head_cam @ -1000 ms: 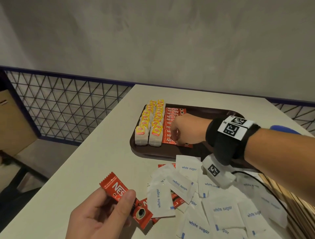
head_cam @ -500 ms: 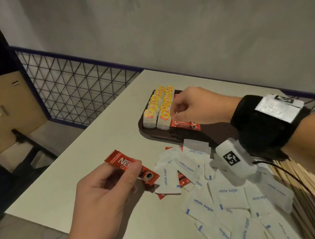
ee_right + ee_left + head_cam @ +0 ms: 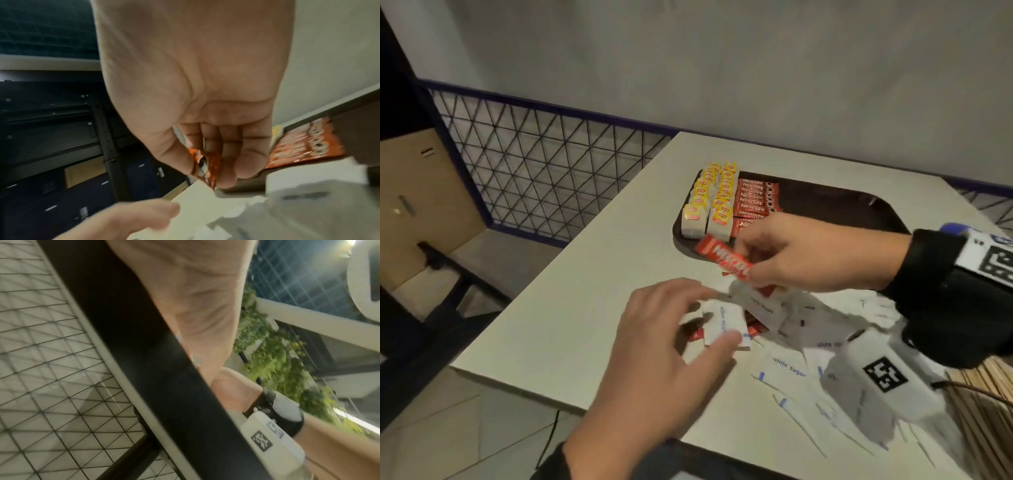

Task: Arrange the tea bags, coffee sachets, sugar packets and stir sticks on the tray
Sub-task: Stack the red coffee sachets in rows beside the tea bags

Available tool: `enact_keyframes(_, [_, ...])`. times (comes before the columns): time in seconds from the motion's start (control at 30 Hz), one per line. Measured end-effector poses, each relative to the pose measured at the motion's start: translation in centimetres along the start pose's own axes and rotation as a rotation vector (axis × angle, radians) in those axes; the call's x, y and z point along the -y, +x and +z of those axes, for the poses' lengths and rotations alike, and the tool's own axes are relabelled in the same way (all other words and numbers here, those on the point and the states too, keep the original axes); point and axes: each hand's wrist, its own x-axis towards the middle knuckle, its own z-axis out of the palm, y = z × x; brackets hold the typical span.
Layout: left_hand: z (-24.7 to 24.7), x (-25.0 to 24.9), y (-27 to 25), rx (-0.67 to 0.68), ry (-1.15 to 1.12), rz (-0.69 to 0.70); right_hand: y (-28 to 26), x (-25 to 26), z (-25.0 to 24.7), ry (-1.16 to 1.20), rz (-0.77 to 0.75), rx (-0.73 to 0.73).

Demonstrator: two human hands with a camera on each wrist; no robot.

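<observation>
A dark brown tray [image 3: 825, 202] carries two rows of yellow-tagged tea bags [image 3: 709, 202] and a row of red coffee sachets [image 3: 755, 202] at its left end. My right hand [image 3: 751, 262] pinches one red coffee sachet [image 3: 722, 255] in the air over the tray's near edge; the right wrist view shows that sachet [image 3: 202, 164] between thumb and fingers. My left hand [image 3: 717, 315] hovers with fingers spread over white sugar packets [image 3: 791, 370] heaped on the table. A few red sachets [image 3: 755, 329] lie half buried in the heap.
Wooden stir sticks [image 3: 983, 394] lie at the table's right edge. The table's left edge drops to a floor with a wire mesh fence [image 3: 534, 171] behind. The tray's right half is bare. The left wrist view shows only my palm [image 3: 195, 305], not the fingers.
The red sachet passed from my left hand to my right, which came back from the tray row. My left hand, with nothing in it, moved right over the sugar packets.
</observation>
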Motion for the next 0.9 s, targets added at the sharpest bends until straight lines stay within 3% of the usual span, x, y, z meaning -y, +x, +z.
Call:
enact_keyframes(0.07, [0.6, -0.1, -0.3, 0.156, 0.312, 0.106, -0.9, -1.1, -0.4, 0.063, 0.058, -0.105])
enact_keyframes(0.13, [1.0, 0.0, -0.3, 0.249, 0.484, 0.077, -1.8, -1.4, 0.0, 0.047, 0.021, -0.141])
enact_keyframes(0.27, [0.8, -0.2, 0.0, 0.224, 0.551, 0.001, -3.6, -1.2, 2.4, -0.296, -0.023, 0.079])
enact_keyframes(0.33, [0.7, -0.4, 0.0, 0.195, 0.593, -0.052, -4.3, -1.4, 3.0, -0.382, -0.015, 0.088])
enact_keyframes(0.57, [0.8, -1.3, 0.0, 0.175, 0.679, -0.179, -6.7, -2.0, 2.9, -0.295, 0.027, 0.079])
enact_keyframes(0.73, [0.7, -1.7, -0.4, 0.214, 0.642, 0.038, -6.6, -1.8, 0.3, -0.014, 0.023, -0.069])
enact_keyframes(0.83, [1.0, -1.3, -0.9, 0.207, 0.679, 0.089, -5.4, -2.5, -1.5, 0.157, 0.095, -0.192])
enact_keyframes(0.9, [1.1, -1.1, -1.2, 0.165, 0.659, 0.119, -3.9, -3.7, -2.4, 0.137, 0.134, -0.275])
